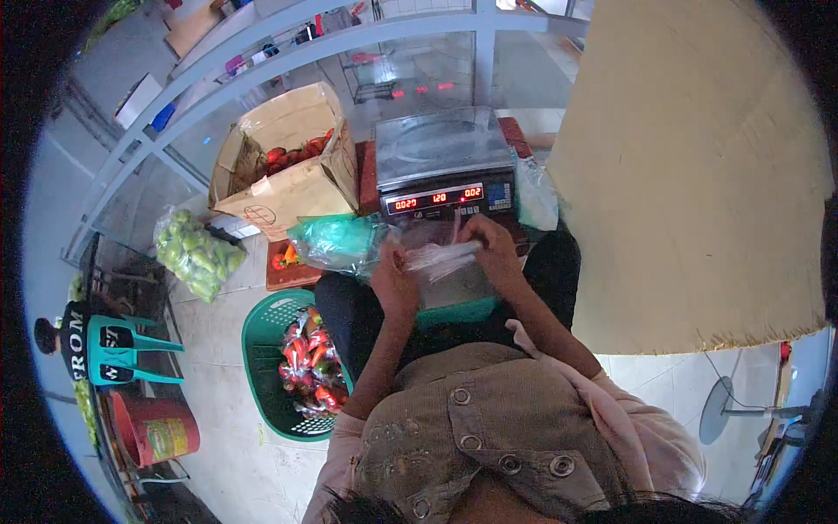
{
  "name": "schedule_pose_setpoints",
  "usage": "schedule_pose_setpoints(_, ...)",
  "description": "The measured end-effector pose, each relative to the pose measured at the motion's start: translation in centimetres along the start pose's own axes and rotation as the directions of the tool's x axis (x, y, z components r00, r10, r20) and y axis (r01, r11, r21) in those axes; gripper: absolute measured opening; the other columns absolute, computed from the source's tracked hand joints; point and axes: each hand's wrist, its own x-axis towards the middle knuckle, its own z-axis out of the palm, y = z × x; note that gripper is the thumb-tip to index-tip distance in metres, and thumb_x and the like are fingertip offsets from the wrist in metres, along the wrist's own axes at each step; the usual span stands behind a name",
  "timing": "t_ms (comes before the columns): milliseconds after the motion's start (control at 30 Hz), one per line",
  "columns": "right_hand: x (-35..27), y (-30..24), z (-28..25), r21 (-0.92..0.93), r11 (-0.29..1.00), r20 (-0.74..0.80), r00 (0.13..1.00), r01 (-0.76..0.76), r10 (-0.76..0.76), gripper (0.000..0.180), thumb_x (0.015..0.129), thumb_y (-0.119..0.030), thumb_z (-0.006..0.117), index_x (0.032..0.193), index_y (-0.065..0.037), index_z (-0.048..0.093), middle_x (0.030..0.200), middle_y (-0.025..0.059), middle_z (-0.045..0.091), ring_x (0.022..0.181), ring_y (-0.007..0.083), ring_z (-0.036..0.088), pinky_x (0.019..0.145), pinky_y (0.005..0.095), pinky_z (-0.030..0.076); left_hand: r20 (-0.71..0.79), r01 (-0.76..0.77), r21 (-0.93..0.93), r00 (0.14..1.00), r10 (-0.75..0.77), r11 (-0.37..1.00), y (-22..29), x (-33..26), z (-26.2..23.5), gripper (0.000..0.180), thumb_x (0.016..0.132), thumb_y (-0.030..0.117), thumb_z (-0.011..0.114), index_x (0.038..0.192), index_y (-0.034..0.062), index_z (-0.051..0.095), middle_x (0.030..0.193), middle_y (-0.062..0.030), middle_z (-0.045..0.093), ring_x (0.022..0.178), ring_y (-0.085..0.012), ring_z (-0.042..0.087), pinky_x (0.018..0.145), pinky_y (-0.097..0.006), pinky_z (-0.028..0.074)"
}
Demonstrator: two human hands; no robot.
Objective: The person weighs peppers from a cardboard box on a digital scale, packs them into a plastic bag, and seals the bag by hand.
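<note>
Between my hands, in front of the scale, is a bunch of clear plastic bags (pixel 445 258). My left hand (pixel 395 278) is closed on one end of them. My right hand (pixel 494 251) pinches the other end, and a thin strip of plastic stands up beside its fingers. Just beyond my hands is a digital weighing scale (pixel 443 157) with a bare metal pan and red lit digits. Left of my left hand lies a green and clear plastic bundle (pixel 339 240). Below it, a green basket (pixel 262 327) holds several clear bags of red peppers (pixel 310 362).
An open cardboard box (pixel 297 196) with red peppers stands at the far left of the scale. Nearby are a bag of green vegetables (pixel 199 255) and a red bucket (pixel 161 428). A person sits on a teal chair (pixel 118 349). A large tan board (pixel 690 192) fills the right side.
</note>
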Motion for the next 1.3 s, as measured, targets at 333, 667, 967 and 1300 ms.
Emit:
schedule_pose_setpoints(333, -0.2, -3.3, 0.8, 0.382, 0.843, 0.446, 0.874, -0.38, 0.192, 0.027, 0.063, -0.005, 0.059, 0.087, -0.005, 0.046, 0.081, 0.0025, 0.049, 0.075, 0.0133, 0.049, 0.071, 0.0255, 0.039, -0.185, -0.004, -0.249, 0.982, -0.043, 0.969, -3.7, 2.4, -1.5, 0.02, 0.065, -0.005, 0.056, 0.081, 0.0038, 0.047, 0.074, -0.0054, 0.051, 0.068, -0.0156, 0.05, 0.059, -0.026, 0.04)
schedule_pose_setpoints(667, -0.1, 2.0, -0.5, -0.154, 0.979, -0.327, 0.942, -0.131, 0.075, 0.017, 0.073, -0.003, 0.048, 0.09, -0.006, 0.046, 0.075, 0.01, 0.054, 0.069, 0.0195, 0.052, 0.064, 0.0288, 0.042, 0.301, -0.169, -0.464, 0.893, 0.335, 0.869, 4.6, -1.0, -0.7, 0.038, 0.059, -0.014, 0.05, 0.092, 0.0028, 0.047, 0.091, -0.0076, 0.052, 0.089, -0.0188, 0.05, 0.079, -0.029, 0.039)
schedule_pose_setpoints(967, -0.9, 2.1, -2.2, -0.324, 0.936, -0.297, 0.954, -0.136, 0.036, 0.031, 0.068, 0.002, 0.053, 0.096, -0.005, 0.042, 0.078, 0.0099, 0.056, 0.07, 0.0233, 0.056, 0.064, 0.0312, 0.044, 0.512, 0.101, -0.457, 0.843, 0.169, 0.884, 4.2, -1.5, -0.6, 0.029, 0.064, -0.007, 0.053, 0.09, 0.0038, 0.047, 0.085, -0.0095, 0.052, 0.082, -0.019, 0.053, 0.07, -0.028, 0.042)
schedule_pose_setpoints(1300, 0.2, 2.3, 0.5, -0.472, 0.881, 0.053, 0.997, -0.026, 0.058, 0.042, 0.06, 0.003, 0.059, 0.099, -0.004, 0.045, 0.095, 0.0136, 0.05, 0.092, 0.0284, 0.051, 0.079, 0.0334, 0.041, -0.05, -0.042, -0.149, 0.998, 0.035, 0.988, -3.2, 2.5, 0.8, 0.024, 0.055, -0.013, 0.044, 0.073, 0.0026, 0.046, 0.068, -0.0098, 0.043, 0.067, -0.0269, 0.046, 0.057, -0.033, 0.036)
